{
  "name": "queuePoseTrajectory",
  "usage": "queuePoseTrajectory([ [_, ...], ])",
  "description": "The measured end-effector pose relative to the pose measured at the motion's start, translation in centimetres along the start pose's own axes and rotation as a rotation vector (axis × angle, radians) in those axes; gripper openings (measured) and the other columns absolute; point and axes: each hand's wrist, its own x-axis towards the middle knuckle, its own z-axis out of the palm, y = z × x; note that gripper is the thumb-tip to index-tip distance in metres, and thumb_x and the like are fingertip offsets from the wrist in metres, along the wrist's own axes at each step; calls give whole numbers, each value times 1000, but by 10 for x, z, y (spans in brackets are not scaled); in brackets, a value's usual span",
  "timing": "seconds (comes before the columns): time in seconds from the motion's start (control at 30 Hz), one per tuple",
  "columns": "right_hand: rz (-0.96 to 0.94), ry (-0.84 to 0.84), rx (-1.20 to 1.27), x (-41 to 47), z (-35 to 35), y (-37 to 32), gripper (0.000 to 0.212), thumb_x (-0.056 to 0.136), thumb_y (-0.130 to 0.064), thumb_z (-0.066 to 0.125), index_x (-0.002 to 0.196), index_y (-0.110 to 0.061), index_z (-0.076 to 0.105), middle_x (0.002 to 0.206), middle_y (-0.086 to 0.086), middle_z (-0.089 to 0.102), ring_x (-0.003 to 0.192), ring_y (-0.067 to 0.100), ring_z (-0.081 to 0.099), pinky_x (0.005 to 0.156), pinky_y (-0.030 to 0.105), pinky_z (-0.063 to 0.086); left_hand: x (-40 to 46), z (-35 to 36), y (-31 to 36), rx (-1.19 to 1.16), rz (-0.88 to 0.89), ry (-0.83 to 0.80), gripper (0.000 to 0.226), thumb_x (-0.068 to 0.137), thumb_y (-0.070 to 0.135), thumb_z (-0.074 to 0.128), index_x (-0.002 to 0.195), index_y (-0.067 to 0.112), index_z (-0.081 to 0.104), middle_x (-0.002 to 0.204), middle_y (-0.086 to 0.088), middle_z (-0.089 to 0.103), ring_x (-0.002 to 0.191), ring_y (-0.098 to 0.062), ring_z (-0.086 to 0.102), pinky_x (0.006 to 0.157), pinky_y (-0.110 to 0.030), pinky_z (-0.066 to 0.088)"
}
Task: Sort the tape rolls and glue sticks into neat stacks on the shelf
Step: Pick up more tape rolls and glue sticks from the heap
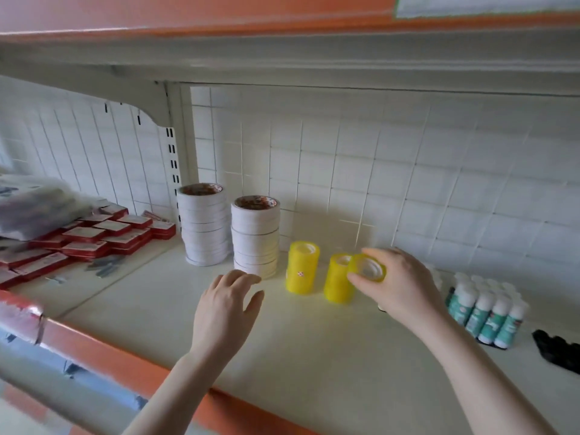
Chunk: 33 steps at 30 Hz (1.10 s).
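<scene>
So on the cream shelf (298, 350) with the orange front edge, the right hand (398, 287) is pinching a small yellow tape roll (367, 267), tilted, right at the top of the nearer short yellow tape stack (337, 282). Another yellow stack (303, 266) stands just beside it on the left. The left hand (224, 309) hovers with fingers relaxed and spread, holding nothing, near the front of two tall stacks of white tape rolls (255, 235). Off to the right there's a block of upright white-capped, teal-label glue sticks (485, 312). Flat red boxes (94, 237) are piled on the far left.
</scene>
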Motion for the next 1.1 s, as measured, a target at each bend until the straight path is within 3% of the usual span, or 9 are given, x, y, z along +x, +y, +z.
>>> queuePoseTrajectory([
  [0.1, 8, -43, -12, 19, 9, -10, 52, 78, -40, 69, 126, -20, 58, 121, 4, 61, 114, 21, 53, 86, 24, 36, -4, 10, -4, -82, -76, -76, 18, 78, 20, 73, 95, 19, 71, 97, 4, 66, 89, -24, 60, 72, -33, 47],
  [0.33, 31, -151, -45, 51, 19, -6, 58, 81, -40, 67, 133, -20, 52, 133, 2, 54, 121, 19, 49, 89, 23, 35, -5, 15, -10, -141, -100, -66, 18, 74, 15, 76, 91, 19, 71, 92, 6, 65, 86, -23, 61, 67, -30, 46],
  [0.53, 63, -227, -37, 56, 23, 8, 58, 80, -42, 67, 132, -23, 52, 131, 4, 55, 118, 21, 51, 93, 29, 40, -4, 17, -11, -150, -80, -67, 20, 71, 14, 79, 89, 19, 71, 88, 6, 65, 82, -23, 62, 66, -27, 45],
  [1.1, -8, -315, 72, 65, 30, 21, 65, 78, -38, 71, 136, -20, 48, 136, -1, 53, 122, 15, 51, 100, 28, 40, -4, 15, -10, -165, -133, -73, 18, 78, 16, 73, 95, 22, 71, 95, 11, 63, 86, -18, 60, 68, -26, 45],
])
